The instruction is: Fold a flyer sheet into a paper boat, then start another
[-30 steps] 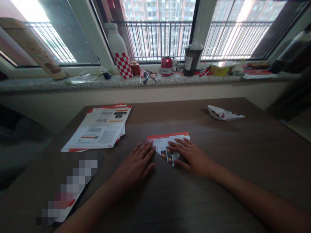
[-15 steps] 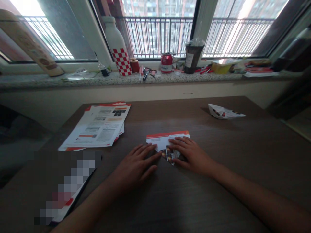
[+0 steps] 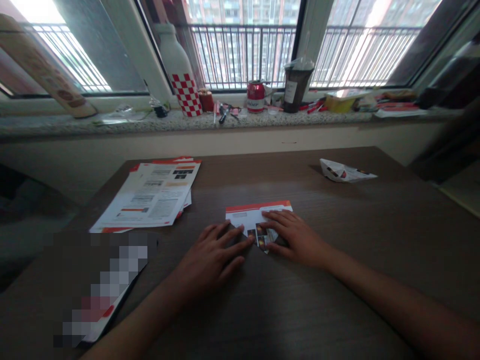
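Note:
A folded printed sheet (image 3: pixel 250 216) with an orange top edge lies on the brown table (image 3: pixel 337 240), its lower part folded to a point. My left hand (image 3: pixel 212 255) lies flat, fingers stretched, its fingertips pressing the sheet's lower left fold. Over the sheet's right side rests my right hand (image 3: pixel 296 237), flat too, fingers spread on the paper. Neither hand grips anything.
A stack of printed leaflets (image 3: pixel 150 197) lies at the left of the table, a folded paper boat (image 3: pixel 343 171) at the far right. The stone sill behind holds a checkered bottle (image 3: pixel 183 75), a red can (image 3: pixel 255 96), a dark cup (image 3: pixel 294 90) and pens.
My left hand has slid rightward along the sheet's lower left edge, covering more of the paper. My right hand stays pressed in place.

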`<state>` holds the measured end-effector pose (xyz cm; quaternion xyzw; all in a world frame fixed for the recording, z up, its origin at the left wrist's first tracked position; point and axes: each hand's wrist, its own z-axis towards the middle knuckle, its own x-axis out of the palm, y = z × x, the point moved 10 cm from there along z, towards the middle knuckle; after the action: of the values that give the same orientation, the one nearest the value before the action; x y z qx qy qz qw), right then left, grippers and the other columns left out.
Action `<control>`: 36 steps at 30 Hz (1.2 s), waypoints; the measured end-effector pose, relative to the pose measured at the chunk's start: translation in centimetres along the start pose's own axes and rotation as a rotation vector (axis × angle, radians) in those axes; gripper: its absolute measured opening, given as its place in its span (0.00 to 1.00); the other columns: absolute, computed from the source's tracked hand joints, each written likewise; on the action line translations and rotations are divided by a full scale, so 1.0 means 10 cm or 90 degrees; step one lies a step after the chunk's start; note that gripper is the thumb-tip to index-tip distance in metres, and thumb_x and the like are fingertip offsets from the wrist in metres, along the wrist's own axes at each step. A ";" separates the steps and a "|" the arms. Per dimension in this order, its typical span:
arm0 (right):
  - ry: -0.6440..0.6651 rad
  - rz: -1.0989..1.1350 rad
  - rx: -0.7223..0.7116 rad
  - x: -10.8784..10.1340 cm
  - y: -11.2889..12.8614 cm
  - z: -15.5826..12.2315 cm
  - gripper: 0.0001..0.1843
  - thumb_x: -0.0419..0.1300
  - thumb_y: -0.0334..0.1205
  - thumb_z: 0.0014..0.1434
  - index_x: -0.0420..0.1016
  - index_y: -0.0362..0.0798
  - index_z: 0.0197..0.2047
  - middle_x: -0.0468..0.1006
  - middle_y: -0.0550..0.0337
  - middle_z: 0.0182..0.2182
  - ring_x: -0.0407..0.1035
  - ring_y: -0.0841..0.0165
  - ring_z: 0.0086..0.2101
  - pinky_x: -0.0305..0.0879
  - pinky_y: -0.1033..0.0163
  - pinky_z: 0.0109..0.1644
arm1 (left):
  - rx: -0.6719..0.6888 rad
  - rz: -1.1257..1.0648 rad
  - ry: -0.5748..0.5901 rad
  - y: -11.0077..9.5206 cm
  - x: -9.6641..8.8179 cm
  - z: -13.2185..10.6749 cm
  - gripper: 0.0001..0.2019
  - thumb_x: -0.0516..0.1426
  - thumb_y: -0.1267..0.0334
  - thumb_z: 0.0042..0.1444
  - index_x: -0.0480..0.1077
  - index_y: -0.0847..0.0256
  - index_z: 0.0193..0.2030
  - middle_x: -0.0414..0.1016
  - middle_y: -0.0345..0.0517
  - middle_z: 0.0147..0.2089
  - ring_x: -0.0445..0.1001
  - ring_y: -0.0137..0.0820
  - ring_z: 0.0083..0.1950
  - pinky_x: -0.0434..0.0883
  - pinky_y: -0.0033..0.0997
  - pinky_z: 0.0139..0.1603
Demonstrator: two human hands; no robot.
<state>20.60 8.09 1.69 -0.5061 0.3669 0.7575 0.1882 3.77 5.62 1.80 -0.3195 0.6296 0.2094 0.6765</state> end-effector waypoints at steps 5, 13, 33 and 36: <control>0.005 0.001 0.004 0.01 -0.01 0.00 0.26 0.59 0.56 0.71 0.70 0.57 0.67 0.64 0.54 0.73 0.58 0.54 0.71 0.54 0.37 0.74 | 0.000 0.007 0.010 -0.01 -0.01 0.01 0.25 0.51 0.50 0.76 0.56 0.34 0.77 0.63 0.40 0.76 0.58 0.55 0.75 0.59 0.66 0.69; 0.003 0.002 -0.001 0.01 0.00 0.00 0.26 0.60 0.55 0.71 0.69 0.58 0.68 0.64 0.54 0.73 0.58 0.54 0.71 0.53 0.37 0.74 | 0.014 0.022 -0.010 0.03 -0.05 0.03 0.25 0.53 0.50 0.75 0.58 0.32 0.76 0.65 0.39 0.75 0.59 0.57 0.73 0.57 0.70 0.69; -0.112 0.166 0.031 -0.13 -0.23 -0.02 0.08 0.62 0.33 0.66 0.75 0.52 0.48 0.74 0.48 0.61 0.69 0.56 0.61 0.68 0.45 0.64 | 0.104 -0.083 0.012 -0.46 0.07 0.13 0.25 0.50 0.50 0.76 0.58 0.44 0.77 0.57 0.41 0.79 0.58 0.46 0.77 0.61 0.53 0.74; -0.141 0.104 0.054 -0.22 -0.43 -0.03 0.05 0.62 0.33 0.65 0.75 0.51 0.44 0.74 0.48 0.59 0.70 0.55 0.58 0.69 0.46 0.61 | 0.096 -0.089 0.020 -0.45 0.08 0.14 0.25 0.50 0.49 0.76 0.59 0.44 0.77 0.57 0.41 0.79 0.60 0.47 0.76 0.62 0.54 0.73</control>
<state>24.53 10.94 2.08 -0.3793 0.4155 0.8054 0.1867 7.92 3.34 1.75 -0.3143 0.6303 0.1090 0.7015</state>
